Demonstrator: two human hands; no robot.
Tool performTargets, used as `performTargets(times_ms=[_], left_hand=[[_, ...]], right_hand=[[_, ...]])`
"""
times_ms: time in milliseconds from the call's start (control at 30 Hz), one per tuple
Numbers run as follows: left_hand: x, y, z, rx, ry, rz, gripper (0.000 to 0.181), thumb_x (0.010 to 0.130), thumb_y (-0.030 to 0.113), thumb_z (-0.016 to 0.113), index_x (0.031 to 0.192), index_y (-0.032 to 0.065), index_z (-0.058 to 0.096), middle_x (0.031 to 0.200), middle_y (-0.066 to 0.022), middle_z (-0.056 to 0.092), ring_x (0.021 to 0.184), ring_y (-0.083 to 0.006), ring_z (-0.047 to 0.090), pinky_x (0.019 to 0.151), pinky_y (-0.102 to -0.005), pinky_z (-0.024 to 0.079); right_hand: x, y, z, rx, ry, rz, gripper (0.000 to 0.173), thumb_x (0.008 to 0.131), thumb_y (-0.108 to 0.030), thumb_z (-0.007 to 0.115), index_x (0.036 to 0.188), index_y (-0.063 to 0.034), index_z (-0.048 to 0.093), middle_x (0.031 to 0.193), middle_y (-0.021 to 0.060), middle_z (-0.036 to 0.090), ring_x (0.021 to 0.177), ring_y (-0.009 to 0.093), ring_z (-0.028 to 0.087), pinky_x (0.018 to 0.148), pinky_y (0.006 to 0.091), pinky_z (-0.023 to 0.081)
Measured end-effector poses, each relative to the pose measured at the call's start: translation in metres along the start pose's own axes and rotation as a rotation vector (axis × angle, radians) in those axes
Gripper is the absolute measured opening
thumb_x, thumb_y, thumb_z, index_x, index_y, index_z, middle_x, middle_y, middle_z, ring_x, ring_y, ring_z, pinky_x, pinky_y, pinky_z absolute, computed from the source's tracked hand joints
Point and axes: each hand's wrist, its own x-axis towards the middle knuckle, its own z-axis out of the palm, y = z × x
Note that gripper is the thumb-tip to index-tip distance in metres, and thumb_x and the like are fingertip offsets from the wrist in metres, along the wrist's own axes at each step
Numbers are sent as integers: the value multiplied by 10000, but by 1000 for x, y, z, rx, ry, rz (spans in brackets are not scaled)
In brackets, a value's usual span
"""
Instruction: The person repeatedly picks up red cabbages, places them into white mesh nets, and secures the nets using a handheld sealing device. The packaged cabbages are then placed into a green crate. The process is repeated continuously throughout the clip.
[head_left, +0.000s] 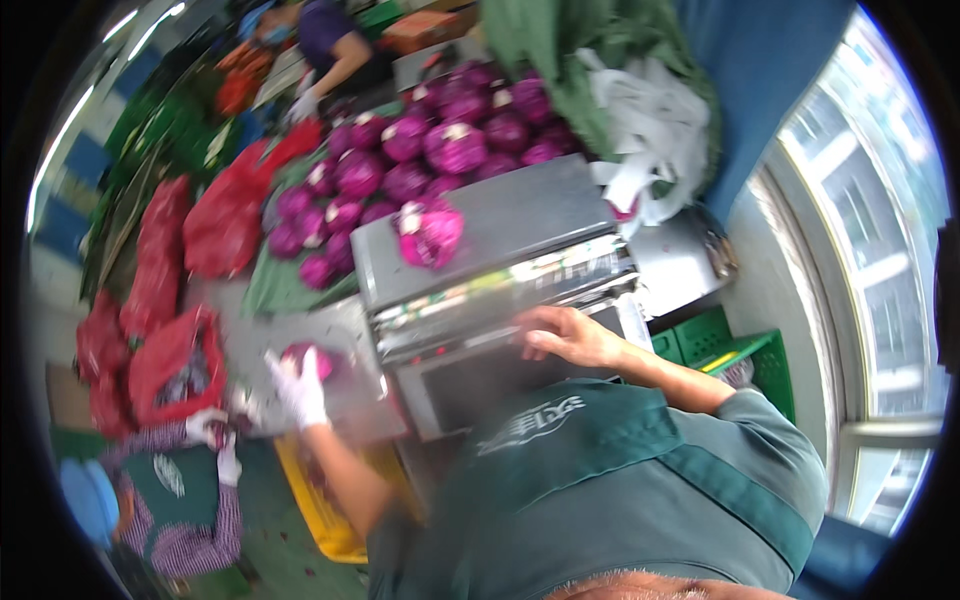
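Note:
My left hand (301, 390), in a white glove, reaches out over the steel table with its fingers spread at a purple cabbage (319, 362). Whether it grips the cabbage is too blurred to tell. My bare right hand (559, 336) hovers over the front of a wrapping machine (480, 225), fingers slightly curled and nothing visible in them. A roll of printed film (510, 277) runs across that machine. One shiny purple cabbage (430, 234) rests on its upper plate. Behind it lies a large heap of purple cabbages (455, 147) on green cloth.
Red mesh sacks (225, 217) line the left side. A co-worker (176, 487) in a blue cap works at lower left, another (330, 45) at the top. A yellow crate (326, 517) stands below the table, a green crate (765, 375) at right. White strips (652, 120) hang upper right.

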Motion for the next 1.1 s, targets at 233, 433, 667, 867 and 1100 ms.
performTargets(times_ms=[233, 433, 667, 867, 1100], left_hand=[[-25, 33, -19, 310, 314, 256, 766, 927, 376, 699, 1492, -35, 386, 1415, -280, 507, 1314, -412, 488, 1115, -474, 394], [-90, 125, 25, -324, 256, 531, 445, 908, 203, 709, 1278, -7, 579, 1258, -198, 623, 1164, -360, 597, 1020, -436, 481], [-169, 183, 58, -537, -5, 689, 285, 884, 130, 730, 1160, 74, 686, 1235, -113, 660, 1115, -311, 655, 942, -401, 551], [-176, 231, 50, -735, -190, 685, 314, 879, 133, 738, 1172, 39, 676, 1171, -148, 669, 1070, -324, 665, 909, -387, 545], [-185, 255, 82, -1101, -768, 363, 264, 940, 201, 701, 1081, -10, 627, 870, -67, 664, 767, -128, 666, 649, -293, 540]], right_hand=[[35, -8, -135, -622, 711, -256, 302, 959, -109, 616, 1247, -26, 654, 1029, 130, 730, 954, 225, 705, 859, 361, 549], [41, 61, -278, -1790, 726, 60, 621, 760, -73, 705, 1364, -180, 610, 1440, 179, 526, 1329, 373, 495, 1082, 496, 409], [17, 39, -316, -1591, 849, -558, 391, 914, -80, 609, 1304, -80, 627, 1322, 171, 616, 1242, 353, 581, 1041, 449, 457], [0, -64, -162, -819, 1221, -408, 478, 1025, -407, 601, 1140, 41, 719, 977, 173, 756, 799, 186, 674, 758, 364, 554], [37, -11, -32, -178, 471, -357, 269, 1032, -256, 624, 1085, -1, 694, 916, 22, 712, 840, 68, 612, 756, 253, 486]])
